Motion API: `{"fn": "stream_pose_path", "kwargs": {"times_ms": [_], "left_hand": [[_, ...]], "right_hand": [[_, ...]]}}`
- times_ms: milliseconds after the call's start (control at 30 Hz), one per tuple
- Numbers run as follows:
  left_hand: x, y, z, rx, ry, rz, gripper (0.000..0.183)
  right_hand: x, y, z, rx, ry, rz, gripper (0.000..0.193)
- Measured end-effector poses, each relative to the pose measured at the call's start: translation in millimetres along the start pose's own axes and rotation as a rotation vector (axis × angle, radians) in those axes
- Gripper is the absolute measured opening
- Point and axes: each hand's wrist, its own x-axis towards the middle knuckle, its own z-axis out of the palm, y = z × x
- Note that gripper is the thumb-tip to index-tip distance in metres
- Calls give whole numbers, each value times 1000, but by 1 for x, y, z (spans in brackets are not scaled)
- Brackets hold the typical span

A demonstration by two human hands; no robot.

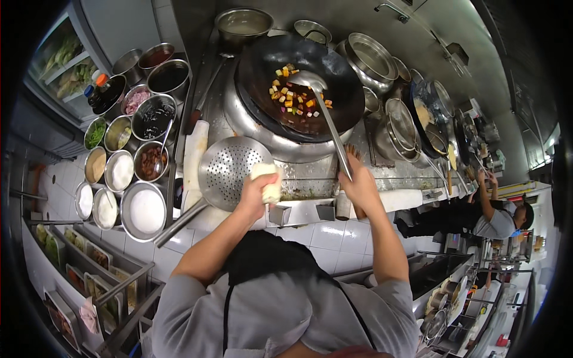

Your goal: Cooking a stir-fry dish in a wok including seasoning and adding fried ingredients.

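Observation:
My right hand [362, 190] is closed around the handle of a long steel ladle [332, 126]. The ladle's bowl rests in a large black wok [343, 74], against diced food [290, 100] in orange, yellow and pale cubes with dark sauce. In my left hand [253, 196] is a folded cream cloth [266, 182], gripped near the front of the stove and apart from the wok. Just left of that hand lies a round perforated strainer [222, 170], its handle pointing toward me.
Metal pots of seasonings and sauces, including a bowl of white powder [147, 209], crowd the left side. A spatula [209, 89] lies left of the wok. Stacked steel bowls [371, 52] and a wire strainer [403, 122] stand to the right. Another person [486, 218] works farther right.

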Motion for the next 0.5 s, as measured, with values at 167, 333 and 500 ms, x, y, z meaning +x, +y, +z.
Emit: {"fn": "stream_pose_path", "kwargs": {"times_ms": [167, 333, 500], "left_hand": [[-5, 22, -49, -91, 113, -67, 25], [11, 26, -15, -42, 135, -5, 30], [21, 15, 14, -5, -14, -49, 34]], "right_hand": [[-70, -20, -62, 273, -230, 377, 53], [-13, 1, -31, 209, -185, 107, 44], [82, 11, 14, 266, 22, 173, 37]]}}
